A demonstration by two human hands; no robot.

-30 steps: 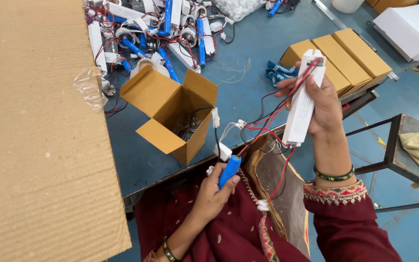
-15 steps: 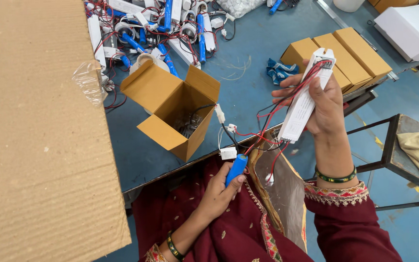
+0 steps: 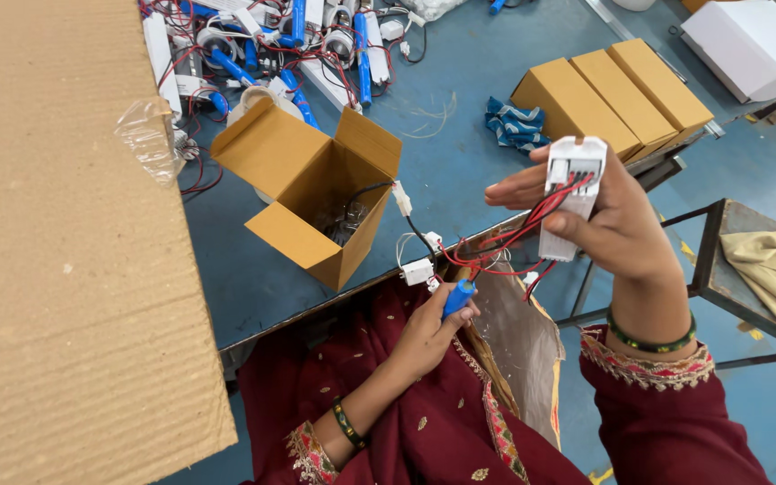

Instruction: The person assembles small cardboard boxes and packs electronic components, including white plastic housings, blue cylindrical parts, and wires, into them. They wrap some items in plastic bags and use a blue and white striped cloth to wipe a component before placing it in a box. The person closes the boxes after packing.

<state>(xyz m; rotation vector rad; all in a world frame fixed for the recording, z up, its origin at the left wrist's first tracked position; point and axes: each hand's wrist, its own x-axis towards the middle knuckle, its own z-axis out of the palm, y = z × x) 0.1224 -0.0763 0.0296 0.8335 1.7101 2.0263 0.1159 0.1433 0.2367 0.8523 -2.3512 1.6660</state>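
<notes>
- Blue-topped workbench (image 3: 460, 171), seen from above; a large corrugated cardboard sheet (image 3: 56, 269) covers its left side, and a blue floor shows to the right.
- Right hand (image 3: 617, 224): raised over the bench edge, thumb and fingers pressed around a long white plastic module (image 3: 569, 193), upright, its connector end on top.
- Red wires (image 3: 518, 238): run from the module's top down toward the lap, where small white plug connectors (image 3: 417, 269) hang.
- Left hand (image 3: 428, 328): low over the lap, fingers curled in a pinch around a blue cylinder (image 3: 458, 295) at the end of the same wire bundle.
- Handling note, as a judgement: the two pieces are best kept close enough that the wires hang slack, with the grip on the bodies and not on the leads or plugs.
- Open cardboard box (image 3: 312, 193): flaps up, near the bench edge just left of the hands; a black lead (image 3: 379, 190) trails out of it.
- Three closed tan boxes (image 3: 612, 90) side by side, a blue rag (image 3: 514, 124) beside them.
- Heap of similar modules, blue cylinders and wires (image 3: 289, 45) at the far edge.
- Metal stool frame with a yellowish cloth (image 3: 774, 265) to the right.
- Unclear: the box contents are dim and tangled; which wire joins which plug cannot be told; the module's lower end is hidden by the palm; the heap is cut off at the top.
</notes>
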